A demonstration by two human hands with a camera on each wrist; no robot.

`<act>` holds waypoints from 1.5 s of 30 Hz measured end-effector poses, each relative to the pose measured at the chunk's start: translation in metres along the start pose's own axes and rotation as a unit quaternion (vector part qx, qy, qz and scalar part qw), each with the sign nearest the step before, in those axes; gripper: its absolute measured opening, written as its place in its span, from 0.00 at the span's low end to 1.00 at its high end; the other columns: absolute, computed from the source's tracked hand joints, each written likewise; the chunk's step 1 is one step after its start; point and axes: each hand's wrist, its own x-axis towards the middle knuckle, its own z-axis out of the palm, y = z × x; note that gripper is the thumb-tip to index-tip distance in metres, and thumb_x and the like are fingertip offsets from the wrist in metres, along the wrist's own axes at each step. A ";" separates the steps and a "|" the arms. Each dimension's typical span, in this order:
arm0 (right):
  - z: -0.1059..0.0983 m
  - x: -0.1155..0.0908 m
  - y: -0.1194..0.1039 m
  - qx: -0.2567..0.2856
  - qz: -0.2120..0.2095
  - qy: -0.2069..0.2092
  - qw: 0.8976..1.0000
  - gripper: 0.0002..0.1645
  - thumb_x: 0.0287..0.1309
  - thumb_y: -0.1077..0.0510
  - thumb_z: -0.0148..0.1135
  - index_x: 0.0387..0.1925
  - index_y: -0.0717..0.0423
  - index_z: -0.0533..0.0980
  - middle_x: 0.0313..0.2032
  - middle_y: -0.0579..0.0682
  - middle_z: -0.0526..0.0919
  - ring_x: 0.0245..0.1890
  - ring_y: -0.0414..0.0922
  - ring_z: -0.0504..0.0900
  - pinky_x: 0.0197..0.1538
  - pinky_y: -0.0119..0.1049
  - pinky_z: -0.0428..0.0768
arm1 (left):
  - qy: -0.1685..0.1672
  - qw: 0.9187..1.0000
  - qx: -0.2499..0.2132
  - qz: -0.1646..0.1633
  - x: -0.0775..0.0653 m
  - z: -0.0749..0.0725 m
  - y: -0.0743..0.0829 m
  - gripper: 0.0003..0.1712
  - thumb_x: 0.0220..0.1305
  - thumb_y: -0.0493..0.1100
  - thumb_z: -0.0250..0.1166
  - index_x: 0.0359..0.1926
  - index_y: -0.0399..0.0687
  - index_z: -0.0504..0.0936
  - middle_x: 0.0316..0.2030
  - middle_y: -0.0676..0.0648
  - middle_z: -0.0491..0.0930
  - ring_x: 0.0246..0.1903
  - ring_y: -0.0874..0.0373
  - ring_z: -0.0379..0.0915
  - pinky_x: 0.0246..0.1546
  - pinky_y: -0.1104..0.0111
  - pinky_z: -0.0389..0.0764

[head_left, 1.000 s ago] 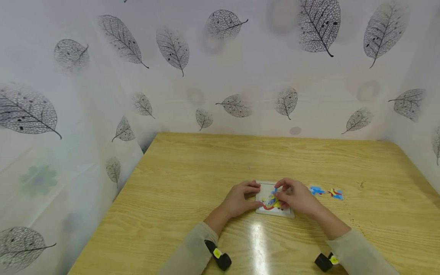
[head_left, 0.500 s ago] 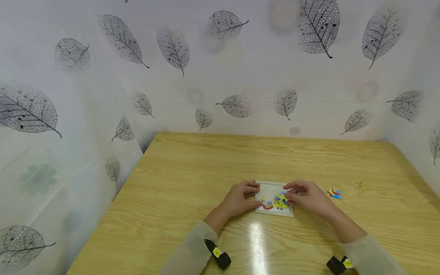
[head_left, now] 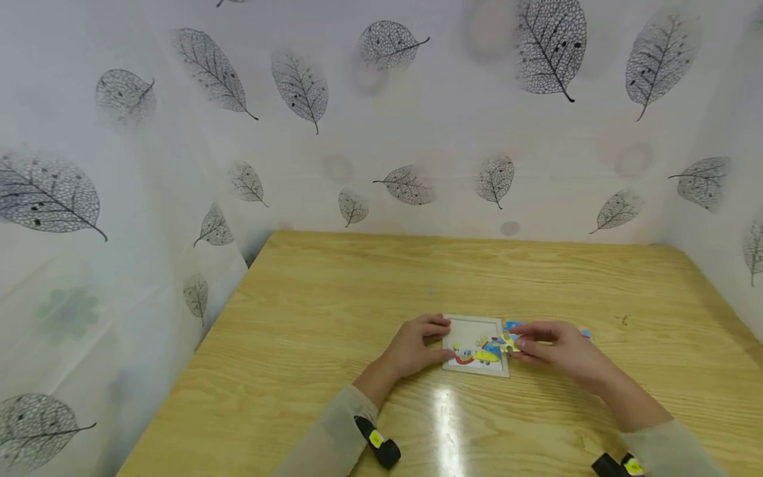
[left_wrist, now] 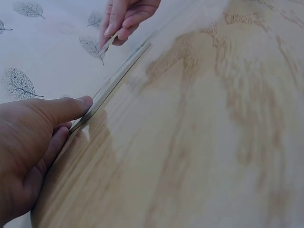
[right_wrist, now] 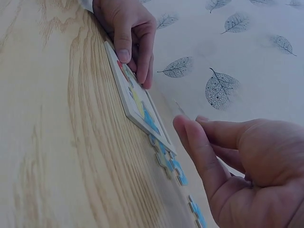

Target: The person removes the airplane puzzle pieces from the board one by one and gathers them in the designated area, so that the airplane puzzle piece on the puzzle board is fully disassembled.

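My left hand [head_left: 417,344] grips the left side of a shallow pale puzzle tray [head_left: 477,317], its thumb on the near corner in the left wrist view. Joined pieces with a yellow, red and blue picture [head_left: 485,356] fill the tray's near part; the far part shows bare backing. Just past the tray's right edge, my right hand [head_left: 563,348] pinches a yellow puzzle piece [head_left: 507,342] between thumb and fingers. From the right wrist, that piece [right_wrist: 180,110] appears edge-on, raised above the table.
Loose blue puzzle pieces [right_wrist: 164,159] lie against the tray's right edge. Another loose blue piece [head_left: 587,334] is partly hidden behind my right hand. The wooden table [head_left: 334,285] meets a leaf-print curtain [head_left: 441,132] at the back and sides.
My right hand has moved rightward from over the tray to beyond its right edge, carrying the yellow piece over the last half second. My left hand has stayed on the tray.
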 end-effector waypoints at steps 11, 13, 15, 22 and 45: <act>-0.021 -0.012 0.016 -0.004 0.015 0.053 0.998 0.32 0.65 0.59 0.65 0.62 0.78 0.68 0.47 0.47 0.82 0.43 0.43 0.88 0.50 0.37 0.87 | -0.002 1.000 -0.004 -0.003 0.001 0.000 -0.001 0.25 0.58 0.38 0.75 0.56 0.33 0.81 0.60 0.46 0.77 0.71 0.53 0.65 0.60 0.80 0.74; -0.024 -0.013 0.018 0.000 0.025 0.073 0.997 0.28 0.65 0.59 0.65 0.59 0.76 0.71 0.44 0.46 0.83 0.42 0.42 0.89 0.49 0.37 0.87 | -0.001 1.000 -0.006 -0.003 0.000 0.000 -0.001 0.25 0.58 0.38 0.75 0.55 0.33 0.82 0.60 0.46 0.77 0.71 0.53 0.65 0.60 0.80 0.74; -0.027 -0.014 0.020 0.007 0.033 0.083 0.996 0.25 0.65 0.60 0.65 0.56 0.75 0.73 0.42 0.44 0.84 0.41 0.42 0.89 0.48 0.37 0.87 | -0.001 1.000 -0.008 -0.003 0.000 0.001 -0.001 0.25 0.58 0.38 0.75 0.55 0.33 0.82 0.60 0.46 0.77 0.71 0.53 0.65 0.60 0.80 0.74; -0.036 -0.018 0.028 -0.017 0.031 0.098 0.995 0.25 0.65 0.60 0.66 0.55 0.76 0.74 0.40 0.44 0.85 0.38 0.41 0.89 0.45 0.35 0.88 | -0.002 1.000 -0.005 -0.005 0.000 0.000 -0.003 0.25 0.58 0.39 0.75 0.56 0.34 0.82 0.60 0.47 0.77 0.71 0.54 0.65 0.60 0.80 0.74; -0.021 -0.023 0.019 -0.267 0.018 0.179 0.947 0.31 0.55 0.50 0.74 0.52 0.67 0.76 0.37 0.52 0.79 0.31 0.33 0.76 0.32 0.28 0.82 | -0.002 1.000 0.000 0.003 0.003 0.001 -0.005 0.26 0.57 0.39 0.75 0.55 0.33 0.82 0.60 0.46 0.77 0.70 0.53 0.66 0.61 0.78 0.75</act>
